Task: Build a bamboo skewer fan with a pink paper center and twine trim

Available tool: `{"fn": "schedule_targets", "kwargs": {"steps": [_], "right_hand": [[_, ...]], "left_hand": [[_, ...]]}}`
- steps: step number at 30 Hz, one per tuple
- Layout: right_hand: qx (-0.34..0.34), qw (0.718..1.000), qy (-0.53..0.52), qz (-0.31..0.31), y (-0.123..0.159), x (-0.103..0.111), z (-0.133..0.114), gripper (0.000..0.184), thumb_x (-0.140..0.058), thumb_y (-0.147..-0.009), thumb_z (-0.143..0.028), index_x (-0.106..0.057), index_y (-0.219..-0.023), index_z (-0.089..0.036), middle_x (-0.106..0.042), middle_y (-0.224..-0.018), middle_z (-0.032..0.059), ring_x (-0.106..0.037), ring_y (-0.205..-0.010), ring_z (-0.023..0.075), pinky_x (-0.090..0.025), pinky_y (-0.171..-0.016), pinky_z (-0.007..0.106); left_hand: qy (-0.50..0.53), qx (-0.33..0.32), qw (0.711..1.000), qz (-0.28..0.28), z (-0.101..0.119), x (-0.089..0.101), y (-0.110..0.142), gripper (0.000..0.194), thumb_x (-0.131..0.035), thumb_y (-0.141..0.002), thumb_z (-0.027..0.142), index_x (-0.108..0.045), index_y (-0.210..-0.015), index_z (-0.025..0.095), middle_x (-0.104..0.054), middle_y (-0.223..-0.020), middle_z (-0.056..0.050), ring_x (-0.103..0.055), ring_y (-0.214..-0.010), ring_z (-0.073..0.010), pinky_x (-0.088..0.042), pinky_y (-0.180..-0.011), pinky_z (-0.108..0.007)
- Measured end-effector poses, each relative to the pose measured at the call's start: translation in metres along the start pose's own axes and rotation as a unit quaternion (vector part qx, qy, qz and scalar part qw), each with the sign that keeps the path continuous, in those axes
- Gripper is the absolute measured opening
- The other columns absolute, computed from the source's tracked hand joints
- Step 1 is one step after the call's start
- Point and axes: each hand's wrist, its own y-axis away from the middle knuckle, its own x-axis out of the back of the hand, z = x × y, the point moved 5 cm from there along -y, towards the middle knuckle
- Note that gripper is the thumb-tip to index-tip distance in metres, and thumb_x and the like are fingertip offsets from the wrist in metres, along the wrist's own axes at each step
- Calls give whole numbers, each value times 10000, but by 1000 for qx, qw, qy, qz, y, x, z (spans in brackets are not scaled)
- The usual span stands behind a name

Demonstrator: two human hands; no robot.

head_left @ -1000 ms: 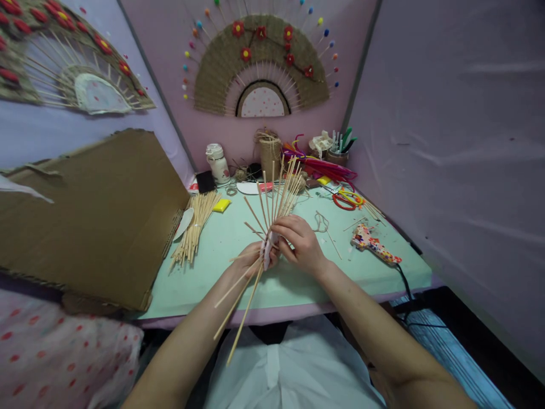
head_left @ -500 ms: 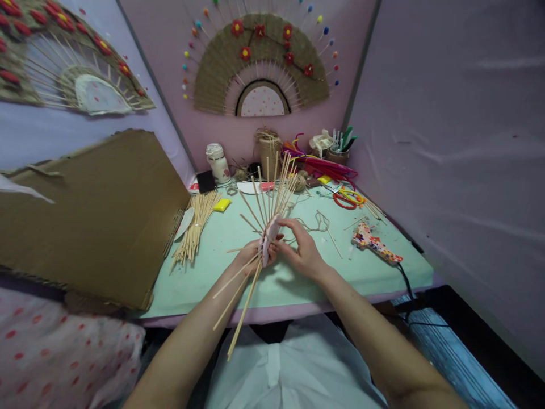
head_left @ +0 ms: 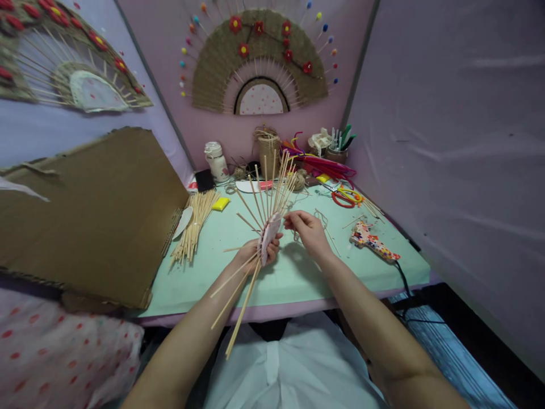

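My left hand point(head_left: 272, 250) is closed around the base of a fan frame, a spotted pinkish half-round piece point(head_left: 269, 236) with thin wooden sticks point(head_left: 259, 196) spreading out from its edge. Some sticks point up and away, others down toward my lap. Just right of the frame, my right hand point(head_left: 309, 230) has thumb and forefinger pinched together. Thin twine point(head_left: 297, 236) hangs at those fingertips and seems to be held in them. Its loose loops lie on the table behind the hand.
A stick bundle point(head_left: 193, 227) and yellow packet point(head_left: 221, 204) lie left. To the right are a patterned glue gun point(head_left: 374, 243) with a cord and red-handled scissors point(head_left: 343, 199). A jar point(head_left: 217, 162) and twine-wrapped pot point(head_left: 269, 149) stand behind. Cardboard point(head_left: 93, 221) leans at left.
My right hand has drawn back from the half-round piece, a little up and to the right, its fingers closing to a pinch. My left hand keeps holding the frame, whose spotted face shows more.
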Motion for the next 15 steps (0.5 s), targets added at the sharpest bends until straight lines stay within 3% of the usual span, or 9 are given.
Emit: {"fn": "schedule_targets", "kwargs": {"steps": [8,15], "right_hand": [[-15,996,66,55,-9,-9,24,256,-584,-821,-408,-694,-790,-180,-611,-832,58,-571,-822,197,-473,-788,348],[-27,998,61,10,-4,-13,23,213,-529,-816,-288,-701,-895,-192,-680,-774,28,-617,-691,166,-500,-708,310]], "left_hand": [[21,-9,1000,-6,-2,-3,3,363,-370,-873,40,-527,-1196,98,-540,-730,-43,-553,-543,-82,-507,-483,-130],[36,-16,999,7,0,-5,3,348,-373,-874,43,-525,-1182,103,-548,-719,-40,-545,-527,-74,-497,-479,-112]]}}
